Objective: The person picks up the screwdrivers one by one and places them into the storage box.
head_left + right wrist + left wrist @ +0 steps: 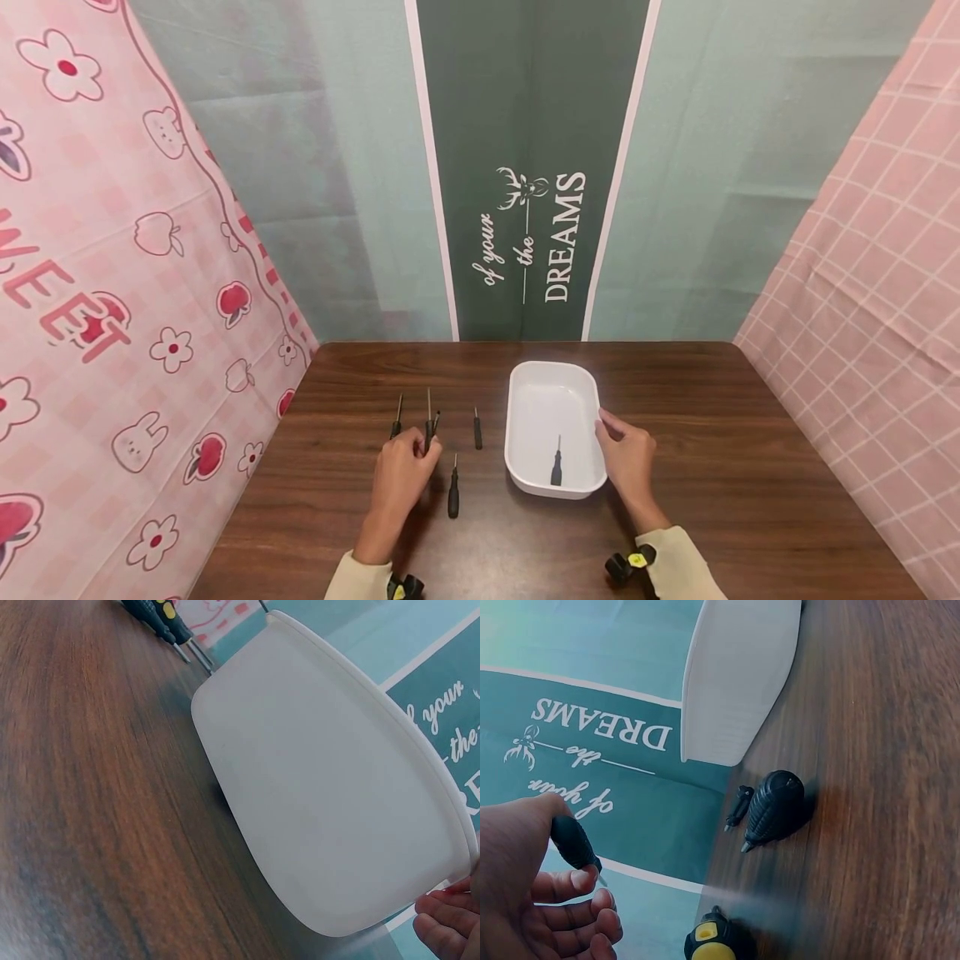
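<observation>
My left hand point(405, 462) pinches a black-handled screwdriver point(574, 844) between thumb and forefinger, above the table's left half; its other fingers are loosely bent. Close by lie a long-shafted screwdriver point(399, 408) and a black screwdriver point(453, 493). A slimmer one point(477, 432) lies between that hand and a white rectangular tray point(510, 425). One small dark screwdriver point(557, 469) lies inside the tray near its front end. At the tray's right side, my right hand point(628, 458) holds the rim between thumb and fingers.
A brown wooden table point(697, 433) bears everything. Behind it hangs a green curtain point(525, 108) with lettering, and pink patterned cloths point(172, 275) close off both sides. A screwdriver with a yellow-and-black handle end point(716, 941) shows low in the left wrist view.
</observation>
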`<state>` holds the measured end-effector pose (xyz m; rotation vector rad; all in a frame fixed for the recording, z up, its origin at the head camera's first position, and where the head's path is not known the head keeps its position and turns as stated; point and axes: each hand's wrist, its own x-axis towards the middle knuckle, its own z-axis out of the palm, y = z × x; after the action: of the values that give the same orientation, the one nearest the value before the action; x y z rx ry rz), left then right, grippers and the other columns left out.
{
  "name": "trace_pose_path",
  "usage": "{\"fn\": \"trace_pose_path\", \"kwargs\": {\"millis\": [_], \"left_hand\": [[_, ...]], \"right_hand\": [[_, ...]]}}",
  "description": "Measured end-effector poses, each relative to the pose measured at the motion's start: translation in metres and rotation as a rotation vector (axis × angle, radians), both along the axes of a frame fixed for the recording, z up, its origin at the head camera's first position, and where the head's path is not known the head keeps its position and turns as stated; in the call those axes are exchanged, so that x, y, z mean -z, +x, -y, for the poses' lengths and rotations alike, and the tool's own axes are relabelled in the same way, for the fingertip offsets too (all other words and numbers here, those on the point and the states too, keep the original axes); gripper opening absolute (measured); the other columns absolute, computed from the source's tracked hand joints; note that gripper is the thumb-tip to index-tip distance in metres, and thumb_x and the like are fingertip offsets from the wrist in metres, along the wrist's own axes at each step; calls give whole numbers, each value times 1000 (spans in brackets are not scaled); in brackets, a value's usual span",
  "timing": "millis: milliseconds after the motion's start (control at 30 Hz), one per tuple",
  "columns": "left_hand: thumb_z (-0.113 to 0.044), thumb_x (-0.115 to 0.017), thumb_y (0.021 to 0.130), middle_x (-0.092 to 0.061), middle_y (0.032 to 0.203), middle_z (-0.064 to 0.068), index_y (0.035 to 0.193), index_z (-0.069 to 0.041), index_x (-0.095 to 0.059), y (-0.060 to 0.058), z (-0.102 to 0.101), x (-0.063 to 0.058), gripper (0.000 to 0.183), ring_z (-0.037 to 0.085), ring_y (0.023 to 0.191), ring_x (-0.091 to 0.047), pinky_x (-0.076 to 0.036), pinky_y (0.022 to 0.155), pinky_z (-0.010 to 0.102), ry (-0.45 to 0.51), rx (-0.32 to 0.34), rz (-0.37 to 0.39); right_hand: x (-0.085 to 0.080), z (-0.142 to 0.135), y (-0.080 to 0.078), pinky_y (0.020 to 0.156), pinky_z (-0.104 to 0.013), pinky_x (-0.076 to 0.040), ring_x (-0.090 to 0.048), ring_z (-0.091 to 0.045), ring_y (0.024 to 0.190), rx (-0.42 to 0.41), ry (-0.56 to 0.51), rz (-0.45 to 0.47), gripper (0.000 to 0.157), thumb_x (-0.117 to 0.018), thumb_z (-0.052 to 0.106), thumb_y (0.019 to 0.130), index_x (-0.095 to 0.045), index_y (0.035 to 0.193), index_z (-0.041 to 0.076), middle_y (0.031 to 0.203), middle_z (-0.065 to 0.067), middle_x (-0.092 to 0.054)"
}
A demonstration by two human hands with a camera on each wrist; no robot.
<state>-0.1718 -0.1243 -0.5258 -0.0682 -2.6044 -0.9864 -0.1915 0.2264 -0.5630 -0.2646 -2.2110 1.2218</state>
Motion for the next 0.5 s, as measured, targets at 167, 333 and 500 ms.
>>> {"fn": "trace_pose_path", "kwargs": {"millis": [167,333,500], "left_hand": [[-22,-70,89,-45,58,-8,66,-16,-51,0,-1,-1,31,8,51,-41,-35,50,26,3,3,-11],[-22,-70,89,-46,59,-7,67,-16,-51,-1,-2,-3,30,8,52,-41,-35,51,26,10,13,-10],[-22,-70,89,-46,60,-7,66,-16,-51,-2,-4,-3,30,8,53,-42,-36,51,26,10,15,-15]], "right_hand": [[0,0,1,78,-15,-50,-70,-36,103,12,12,7,22,-78,5,87,-77,108,3,106,-18,-73],[0,0,1,81,-39,-53,-70,-36,104,11,17,6,22,-77,5,87,-77,109,2,107,-18,-72],[-1,0,2,83,-47,-53,-69,-38,105,1,11,7,23,-77,5,87,-77,109,1,108,-19,-72]]}}
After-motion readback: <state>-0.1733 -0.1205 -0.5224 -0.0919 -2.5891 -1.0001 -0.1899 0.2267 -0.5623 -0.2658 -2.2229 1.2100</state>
